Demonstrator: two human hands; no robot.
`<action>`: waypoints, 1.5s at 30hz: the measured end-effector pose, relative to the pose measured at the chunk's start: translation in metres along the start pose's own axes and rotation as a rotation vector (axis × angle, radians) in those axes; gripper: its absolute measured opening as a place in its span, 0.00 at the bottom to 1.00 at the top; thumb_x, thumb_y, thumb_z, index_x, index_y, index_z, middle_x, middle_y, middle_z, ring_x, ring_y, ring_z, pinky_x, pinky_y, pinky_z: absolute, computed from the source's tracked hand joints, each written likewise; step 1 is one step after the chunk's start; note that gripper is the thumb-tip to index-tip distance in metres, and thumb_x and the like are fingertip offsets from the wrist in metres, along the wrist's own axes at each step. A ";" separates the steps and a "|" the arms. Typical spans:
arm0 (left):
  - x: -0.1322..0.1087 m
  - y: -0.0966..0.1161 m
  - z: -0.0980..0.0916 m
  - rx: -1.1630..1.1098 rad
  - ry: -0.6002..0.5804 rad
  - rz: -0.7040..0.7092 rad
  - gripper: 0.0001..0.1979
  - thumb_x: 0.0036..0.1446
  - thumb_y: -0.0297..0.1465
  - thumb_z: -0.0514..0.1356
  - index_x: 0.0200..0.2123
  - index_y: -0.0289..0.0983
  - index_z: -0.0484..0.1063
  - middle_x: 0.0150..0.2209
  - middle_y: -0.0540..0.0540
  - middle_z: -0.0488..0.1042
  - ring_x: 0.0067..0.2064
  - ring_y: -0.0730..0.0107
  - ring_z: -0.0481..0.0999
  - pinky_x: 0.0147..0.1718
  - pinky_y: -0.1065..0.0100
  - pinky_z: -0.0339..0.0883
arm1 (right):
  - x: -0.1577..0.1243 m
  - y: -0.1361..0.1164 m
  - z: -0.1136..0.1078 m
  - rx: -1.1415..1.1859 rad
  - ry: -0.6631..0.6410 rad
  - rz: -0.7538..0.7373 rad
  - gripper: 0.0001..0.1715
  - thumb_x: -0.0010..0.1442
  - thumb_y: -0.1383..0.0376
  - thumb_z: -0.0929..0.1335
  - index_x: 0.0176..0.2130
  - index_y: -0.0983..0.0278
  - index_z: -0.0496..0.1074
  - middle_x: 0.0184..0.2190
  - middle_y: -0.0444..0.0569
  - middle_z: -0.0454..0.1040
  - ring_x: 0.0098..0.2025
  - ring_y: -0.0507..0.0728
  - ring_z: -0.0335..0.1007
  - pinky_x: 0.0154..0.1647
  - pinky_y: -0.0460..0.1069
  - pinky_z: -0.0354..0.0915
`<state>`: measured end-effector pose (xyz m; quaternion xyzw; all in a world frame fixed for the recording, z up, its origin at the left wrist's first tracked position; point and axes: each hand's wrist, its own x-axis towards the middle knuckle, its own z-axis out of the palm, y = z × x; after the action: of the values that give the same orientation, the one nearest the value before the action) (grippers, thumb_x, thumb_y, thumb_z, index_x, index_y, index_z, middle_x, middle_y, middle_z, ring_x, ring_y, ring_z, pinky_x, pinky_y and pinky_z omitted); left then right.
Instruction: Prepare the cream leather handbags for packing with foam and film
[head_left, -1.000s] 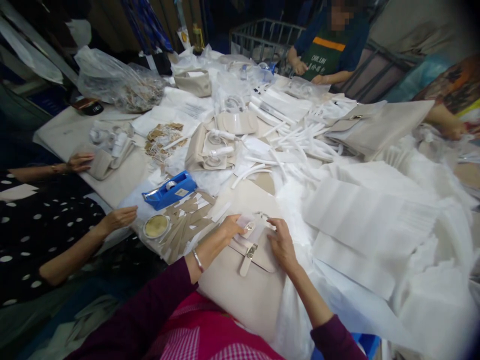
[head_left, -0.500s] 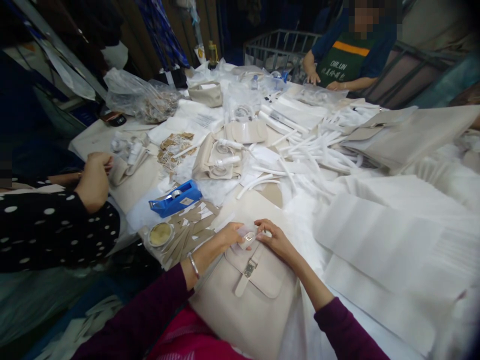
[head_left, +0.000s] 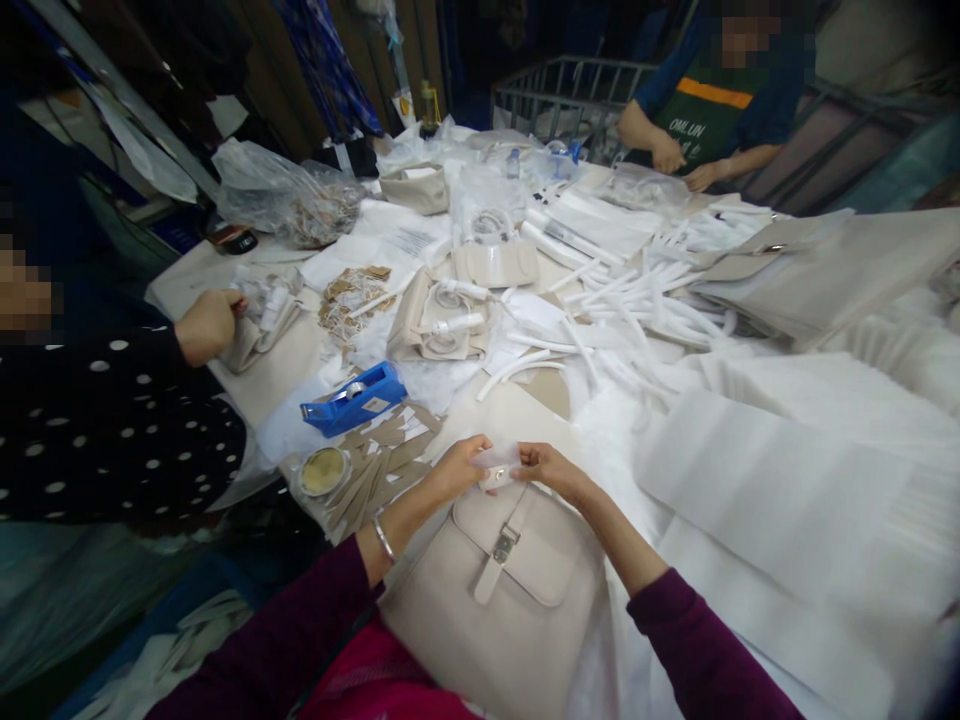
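A beige bag [head_left: 517, 635] lies flap side up in front of me, its front strap [head_left: 501, 560] carrying a metal buckle. At the bag's top edge, my left hand [head_left: 459, 474] pinches one end of a short beige tab [head_left: 493, 479] with a small metal fitting. From the other side, my right hand [head_left: 553, 470] grips the same tab between thumb and fingers. A thin translucent wrapping piece [head_left: 504, 455] shows behind the tab, between both hands. Some fingertips are hidden behind it.
Left of my hands are a blue tape dispenser [head_left: 360, 398], a round tin [head_left: 324, 470] and brown card strips [head_left: 382, 465]. White foam sheets [head_left: 757, 480] lie right, foam tubes [head_left: 630, 300] beyond. A co-worker's hand [head_left: 208, 325] is at left; another person [head_left: 697, 130] works opposite.
My fingers have shifted on the tab, which now lies more level, the translucent piece standing up behind it. The left co-worker's arm and the far person's hands have moved.
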<state>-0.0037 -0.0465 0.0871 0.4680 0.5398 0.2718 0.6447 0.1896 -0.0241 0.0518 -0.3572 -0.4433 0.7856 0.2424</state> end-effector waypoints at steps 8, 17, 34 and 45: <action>-0.021 0.003 -0.007 -0.216 -0.080 -0.019 0.27 0.37 0.31 0.70 0.42 0.34 0.66 0.39 0.43 0.74 0.37 0.67 0.75 0.31 0.72 0.69 | 0.001 0.002 -0.004 0.021 0.206 -0.010 0.15 0.40 0.58 0.74 0.27 0.66 0.77 0.24 0.45 0.75 0.28 0.53 0.66 0.35 0.48 0.60; -0.003 -0.020 0.025 -0.241 0.322 0.043 0.17 0.45 0.36 0.65 0.35 0.31 0.69 0.20 0.50 0.72 0.20 0.74 0.70 0.20 0.72 0.66 | 0.003 0.005 -0.003 0.019 0.219 -0.031 0.19 0.38 0.56 0.75 0.29 0.66 0.77 0.24 0.46 0.75 0.27 0.54 0.66 0.33 0.48 0.61; -0.001 -0.009 0.018 -0.298 0.294 0.063 0.20 0.46 0.38 0.65 0.39 0.31 0.72 0.20 0.46 0.75 0.21 0.68 0.75 0.22 0.71 0.68 | 0.007 0.014 -0.011 0.020 0.284 -0.096 0.14 0.42 0.62 0.72 0.33 0.63 0.80 0.23 0.46 0.76 0.23 0.51 0.59 0.24 0.47 0.53; -0.012 -0.007 0.002 -0.244 0.127 0.108 0.06 0.51 0.28 0.56 0.30 0.32 0.71 0.28 0.43 0.77 0.32 0.60 0.80 0.32 0.65 0.71 | -0.002 0.009 -0.018 0.089 0.119 -0.119 0.09 0.46 0.65 0.68 0.29 0.64 0.79 0.21 0.44 0.71 0.28 0.53 0.62 0.34 0.48 0.56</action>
<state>-0.0058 -0.0606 0.0866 0.3966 0.5165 0.3986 0.6458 0.2047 -0.0208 0.0382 -0.3654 -0.4131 0.7661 0.3301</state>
